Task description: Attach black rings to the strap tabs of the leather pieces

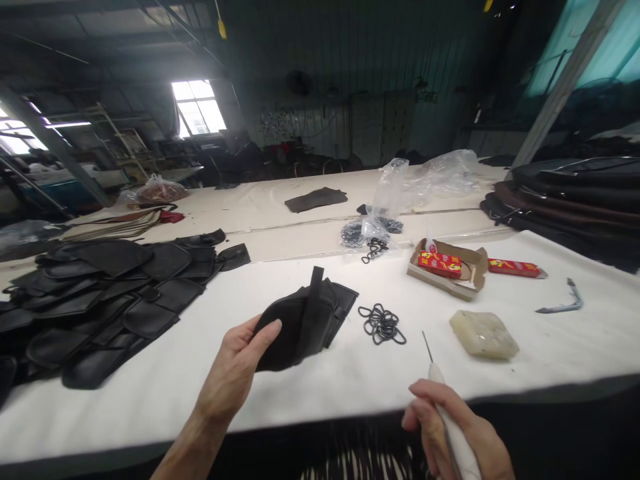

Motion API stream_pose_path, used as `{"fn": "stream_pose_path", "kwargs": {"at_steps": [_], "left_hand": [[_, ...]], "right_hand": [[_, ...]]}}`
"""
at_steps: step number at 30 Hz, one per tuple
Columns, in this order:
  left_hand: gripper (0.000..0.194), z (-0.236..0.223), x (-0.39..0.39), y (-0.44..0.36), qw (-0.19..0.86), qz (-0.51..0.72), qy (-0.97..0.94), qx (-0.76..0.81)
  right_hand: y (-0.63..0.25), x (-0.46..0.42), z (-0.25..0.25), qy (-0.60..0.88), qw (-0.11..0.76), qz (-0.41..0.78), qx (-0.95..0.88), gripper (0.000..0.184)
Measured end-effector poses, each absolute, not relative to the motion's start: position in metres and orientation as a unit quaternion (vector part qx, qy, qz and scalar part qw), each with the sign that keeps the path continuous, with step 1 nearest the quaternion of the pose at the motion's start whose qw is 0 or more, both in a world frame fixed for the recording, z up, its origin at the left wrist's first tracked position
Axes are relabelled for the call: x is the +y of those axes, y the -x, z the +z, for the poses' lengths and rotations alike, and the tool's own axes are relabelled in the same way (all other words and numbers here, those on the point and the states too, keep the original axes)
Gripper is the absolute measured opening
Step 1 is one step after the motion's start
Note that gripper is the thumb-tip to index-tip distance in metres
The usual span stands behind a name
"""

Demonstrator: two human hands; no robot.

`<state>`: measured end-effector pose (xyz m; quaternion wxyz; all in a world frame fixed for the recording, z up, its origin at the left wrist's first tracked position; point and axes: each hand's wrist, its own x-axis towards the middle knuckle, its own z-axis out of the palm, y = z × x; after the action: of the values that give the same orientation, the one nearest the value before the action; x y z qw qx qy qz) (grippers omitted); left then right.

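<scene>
My left hand (235, 367) grips a stack of black leather pieces (305, 320) by its near edge, thumb on top, lifted just above the white table (150, 387). A narrow black strap sticks up from the stack. My right hand (450, 433) is closed around a white-handled awl (440, 393), whose thin metal tip points up and away. A small heap of black rings (384, 325) lies on the table just right of the leather stack. A pale waxy block (484, 333) rests beyond the awl tip.
A large pile of black leather cut pieces (100, 300) covers the left of the table. An open cardboard box with red packets (447, 267), a red packet (515, 268), a bent metal tool (563, 303) and plastic bags of rings (380, 220) lie farther back. Dark stacked material (575, 200) sits at right.
</scene>
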<state>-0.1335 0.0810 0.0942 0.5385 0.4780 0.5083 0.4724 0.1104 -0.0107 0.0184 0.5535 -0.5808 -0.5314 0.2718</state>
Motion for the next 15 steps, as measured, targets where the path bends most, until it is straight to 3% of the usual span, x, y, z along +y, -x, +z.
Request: {"fn": "stream_pose_path", "kwargs": {"at_steps": [4,7,10,13,15], "left_hand": [[0.027,0.083,0.053,0.114,0.67,0.478,-0.332,0.461],[0.022,0.069,0.04,0.099,0.714,0.47,-0.264,0.447],[0.023,0.057,0.037,0.093,0.735,0.454,-0.259,0.433],[0.032,0.049,0.04,0.094,0.662,0.434,-0.369,0.487],[0.035,0.045,0.043,0.094,0.5,0.44,-0.49,0.563]], "right_hand": [[-0.099,0.0,0.031,0.606,0.54,0.328,-0.483,0.025],[-0.09,0.005,0.031,0.602,0.518,0.371,-0.482,0.027],[-0.089,0.005,0.027,0.598,0.505,0.34,-0.521,0.026],[-0.093,0.002,0.022,0.589,0.508,0.297,-0.554,0.024],[-0.095,0.001,0.018,0.577,0.496,0.269,-0.591,0.021]]}}
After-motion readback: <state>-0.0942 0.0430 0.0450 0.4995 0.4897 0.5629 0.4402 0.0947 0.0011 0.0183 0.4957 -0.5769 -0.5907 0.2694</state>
